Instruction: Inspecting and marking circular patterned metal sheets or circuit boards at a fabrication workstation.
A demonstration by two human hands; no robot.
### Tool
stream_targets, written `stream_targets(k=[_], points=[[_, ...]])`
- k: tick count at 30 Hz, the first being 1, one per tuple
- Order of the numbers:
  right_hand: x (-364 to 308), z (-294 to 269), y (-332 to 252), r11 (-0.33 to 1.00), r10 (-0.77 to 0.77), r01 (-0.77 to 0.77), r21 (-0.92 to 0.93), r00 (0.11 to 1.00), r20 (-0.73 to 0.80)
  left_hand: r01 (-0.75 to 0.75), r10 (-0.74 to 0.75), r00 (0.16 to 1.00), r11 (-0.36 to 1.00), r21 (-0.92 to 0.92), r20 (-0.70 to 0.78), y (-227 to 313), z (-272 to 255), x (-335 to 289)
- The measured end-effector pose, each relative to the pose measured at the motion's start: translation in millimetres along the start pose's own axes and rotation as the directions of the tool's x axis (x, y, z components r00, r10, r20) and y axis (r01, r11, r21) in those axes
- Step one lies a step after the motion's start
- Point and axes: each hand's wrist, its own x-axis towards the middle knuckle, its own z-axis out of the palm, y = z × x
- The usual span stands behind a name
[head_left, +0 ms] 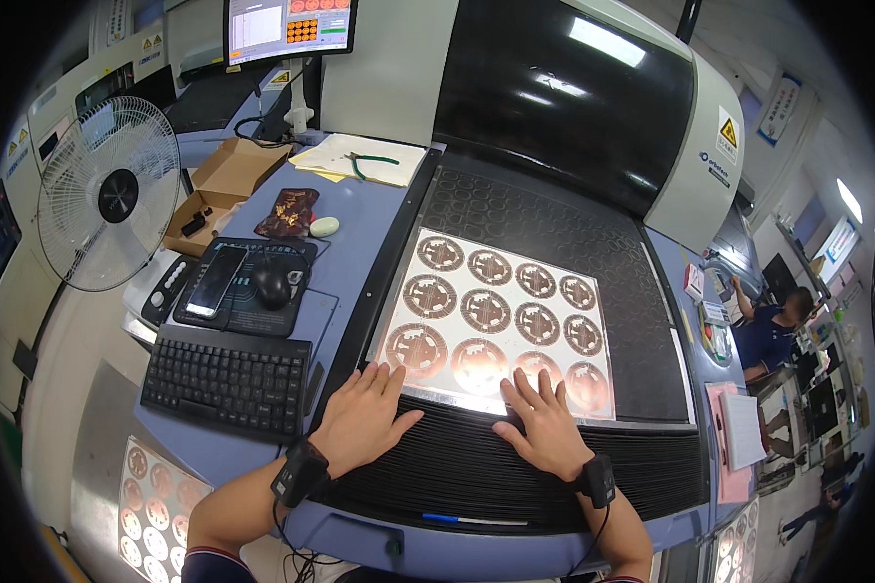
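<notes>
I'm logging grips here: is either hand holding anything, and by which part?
Nothing appears held: the left hand and right hand lie open, palms down, at the near edge of the white panel.

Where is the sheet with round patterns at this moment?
In the head view, the sheet lies near the centre on the black bed, its near edge at the fingers of the left hand and right hand.

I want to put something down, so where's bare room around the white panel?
The dark bed is bare behind the panel and along its right side. The blue tabletop is free between the pale oval object and the bed. Farther left, keyboard, phone and mouse crowd it. Left hand and right hand occupy the panel's near edge.
</notes>
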Motion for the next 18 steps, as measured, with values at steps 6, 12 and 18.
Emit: stream_targets(k=[6, 12, 18], points=[[-1.5, -2.2, 0.4, 1.0, 0.01, -0.01, -0.009, 1.0, 0.008, 0.005, -0.006, 1.0, 1.0, -0.03, -0.014, -1.0, 11.3, 0.1], [0.5, -5.5, -4.1, 0.999, 0.037, -0.037, -0.011, 0.999, 0.016, -0.017, 0.016, 0.999, 1.0, -0.019, -0.04, -0.2, 20.7, -0.4], [5.0, -10.4, -16.4, 0.996, 0.082, -0.083, 0.011, 0.995, 0.048, 0.034, -0.036, 0.999, 0.998, -0.059, -0.025, 0.5, 17.1, -3.7]])
